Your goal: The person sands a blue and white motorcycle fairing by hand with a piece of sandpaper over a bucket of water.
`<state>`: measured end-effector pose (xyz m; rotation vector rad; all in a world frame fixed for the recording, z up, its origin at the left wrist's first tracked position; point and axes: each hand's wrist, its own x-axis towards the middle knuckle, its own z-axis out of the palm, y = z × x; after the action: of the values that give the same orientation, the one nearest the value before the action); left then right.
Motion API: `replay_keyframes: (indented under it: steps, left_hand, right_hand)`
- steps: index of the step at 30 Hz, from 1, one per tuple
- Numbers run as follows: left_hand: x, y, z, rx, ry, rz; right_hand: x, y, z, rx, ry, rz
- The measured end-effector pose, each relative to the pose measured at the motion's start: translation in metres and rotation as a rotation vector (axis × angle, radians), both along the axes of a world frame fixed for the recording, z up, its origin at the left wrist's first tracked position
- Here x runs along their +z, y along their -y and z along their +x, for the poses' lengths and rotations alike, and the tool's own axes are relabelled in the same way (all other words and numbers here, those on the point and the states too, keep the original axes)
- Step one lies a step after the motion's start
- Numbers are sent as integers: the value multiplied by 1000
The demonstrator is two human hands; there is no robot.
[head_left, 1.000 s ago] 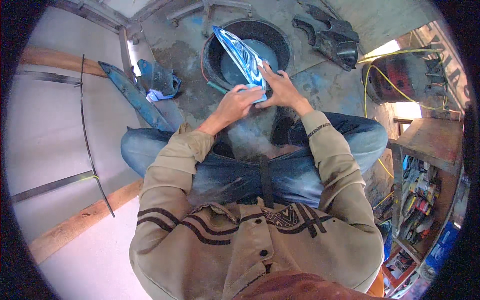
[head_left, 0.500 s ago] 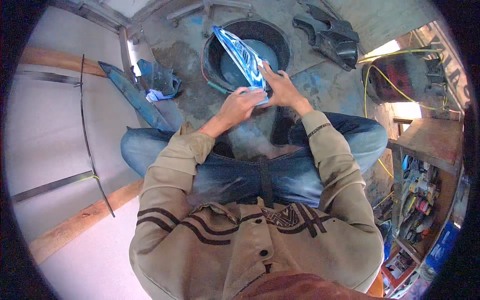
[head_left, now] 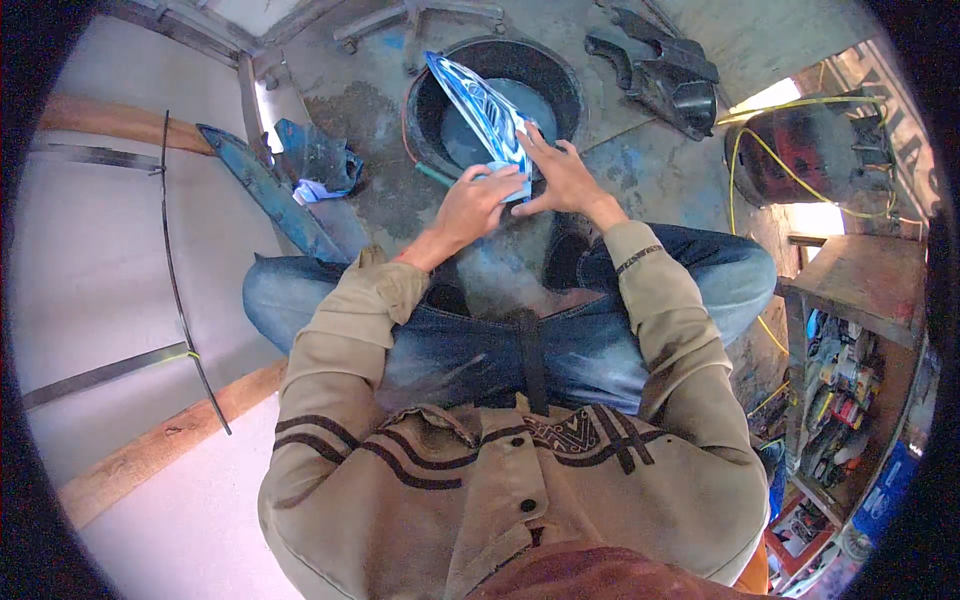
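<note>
A glossy blue-and-white panel with a pointed tip [head_left: 474, 106] slants over a round black tub [head_left: 571, 95]. My right hand [head_left: 568, 182] grips the lower right edge of this panel, thumb spread low and fingers along its side. Against the panel's lower end, my left hand [head_left: 472, 208] presses a thin light-blue pad [head_left: 519, 191], its fingers closed over it. The pad's exact kind is hard to make out. Greyish water [head_left: 535, 103] lies inside the tub, partly covered by the panel.
Black moulded plastic parts [head_left: 660, 75] lie beyond the tub to the right. On the left are a long blue panel [head_left: 265, 190] and a dark blue part [head_left: 318, 160]. A yellow hose [head_left: 735, 180] loops at right, near a wooden shelf [head_left: 860, 285] of tools.
My left hand has slid a little up and left along the panel with the pad. The panel and my right hand stay nearly in place, the right thumb showing more.
</note>
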<state>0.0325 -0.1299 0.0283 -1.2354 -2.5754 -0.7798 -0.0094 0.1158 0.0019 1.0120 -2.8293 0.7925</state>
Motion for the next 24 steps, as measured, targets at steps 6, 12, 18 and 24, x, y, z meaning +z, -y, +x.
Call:
replay_keyframes:
  steps: [6, 12, 18, 24]
  left_hand:
    - [3, 0, -2, -37, 20, 24]
    - [7, 0, -4, -44, 1, 29]
    - [6, 2, -6, -32, -12, -4]
    - [8, 10, -19, 146, -61, 26]
  right_hand:
    - [3, -1, 0, -2, 72, -1]
    - [6, 0, 1, -11, 100, 10]
    - [9, 1, 2, -8, 124, 15]
    - [9, 1, 3, -14, 108, 26]
